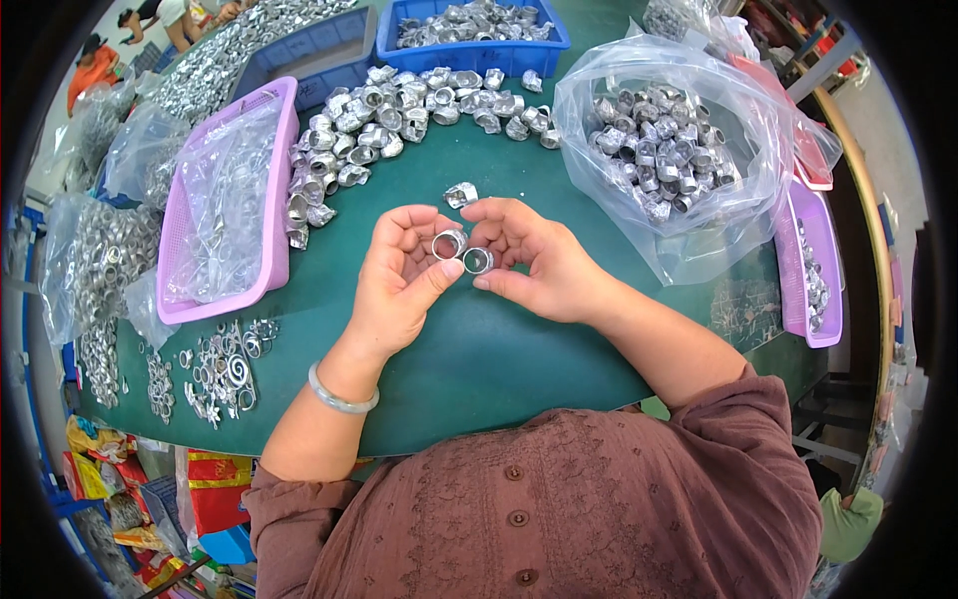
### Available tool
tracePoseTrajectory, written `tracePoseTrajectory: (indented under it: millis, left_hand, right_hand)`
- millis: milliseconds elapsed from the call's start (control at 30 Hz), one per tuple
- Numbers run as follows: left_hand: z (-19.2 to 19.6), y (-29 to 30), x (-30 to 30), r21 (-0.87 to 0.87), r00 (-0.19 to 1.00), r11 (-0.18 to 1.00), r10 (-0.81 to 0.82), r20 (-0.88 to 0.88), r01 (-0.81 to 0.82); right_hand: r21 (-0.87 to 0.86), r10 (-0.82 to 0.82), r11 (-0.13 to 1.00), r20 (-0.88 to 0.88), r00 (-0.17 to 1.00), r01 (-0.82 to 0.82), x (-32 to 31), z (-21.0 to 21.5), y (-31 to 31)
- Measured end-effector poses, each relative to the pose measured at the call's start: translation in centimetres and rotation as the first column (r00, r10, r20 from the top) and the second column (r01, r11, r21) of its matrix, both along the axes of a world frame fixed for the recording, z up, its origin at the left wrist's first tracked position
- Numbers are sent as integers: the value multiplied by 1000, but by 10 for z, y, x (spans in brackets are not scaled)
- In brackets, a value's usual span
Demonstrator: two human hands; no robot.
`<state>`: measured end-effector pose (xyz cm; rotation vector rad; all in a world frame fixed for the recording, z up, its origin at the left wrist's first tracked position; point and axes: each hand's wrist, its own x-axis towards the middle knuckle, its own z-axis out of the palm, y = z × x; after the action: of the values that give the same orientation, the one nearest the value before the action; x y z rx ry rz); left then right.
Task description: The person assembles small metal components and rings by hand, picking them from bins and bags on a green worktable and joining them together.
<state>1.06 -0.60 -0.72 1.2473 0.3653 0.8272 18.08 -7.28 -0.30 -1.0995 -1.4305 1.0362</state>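
Over the middle of the green table (479, 374), my two hands meet, each with a silver ring in its fingers. My left hand (401, 265) is closed on one ring (446, 245), its round opening showing. Close beside it, my right hand (534, 260) pinches a second ring (478, 261) between thumb and fingers. The rings are side by side; whether they touch I cannot tell. Just beyond my fingertips lies a single loose silver ring (460, 195). Behind it, a curved heap of similar silver rings (399, 112) spreads over the table.
At right stands a clear plastic bag (639, 225) of rings. A pink basket (279, 200) holding plastic bags is at left, with flat metal ornaments (225, 371) nearer me. A blue bin (479, 62) of parts stands at the back; another pink basket (830, 324) is far right.
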Motion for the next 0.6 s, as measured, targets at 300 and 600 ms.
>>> tracePoseTrajectory:
  millis: [300,600]
  left_hand:
    - [-8,4,-2,8,998,998,-60,-30,60]
    - [-7,3,-2,42,995,995,-91,-30,93]
  right_hand:
    - [48,-29,999,75,997,25,-10,-4,0]
    - [161,-156,979,204,967,124,-17,-8,-1]
